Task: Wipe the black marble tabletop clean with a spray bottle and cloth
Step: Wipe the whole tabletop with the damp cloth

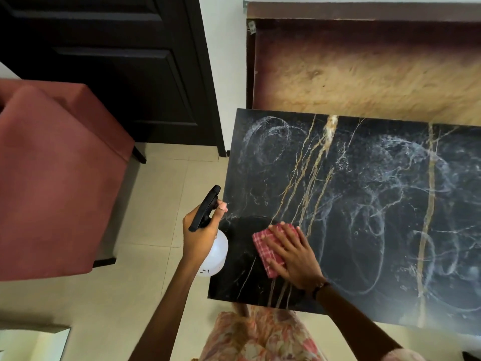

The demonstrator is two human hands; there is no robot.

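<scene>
The black marble table (364,204) fills the right half of our view, its top veined in gold and covered with whitish swirls of smeared spray across most of its surface. Near the table's front left corner we see a darker patch free of streaks. There our right hand (294,256) presses flat on a red checked cloth (263,243), its fingers (277,234) straight and spread over the fabric, which lies on the marble close to the left edge. Our left hand (199,233) grips a spray bottle (214,254) just off the table's left edge, above the tiled floor (156,204); the fingers curl round the black trigger head (205,207), and the translucent white body hangs below the palm, touching or just beside the table's edge. A red upholstered chair (52,178) stands to the left, well apart from the table. Behind the table's far edge a brown board (364,74) leans on the wall, beside a dark door (117,74).
</scene>
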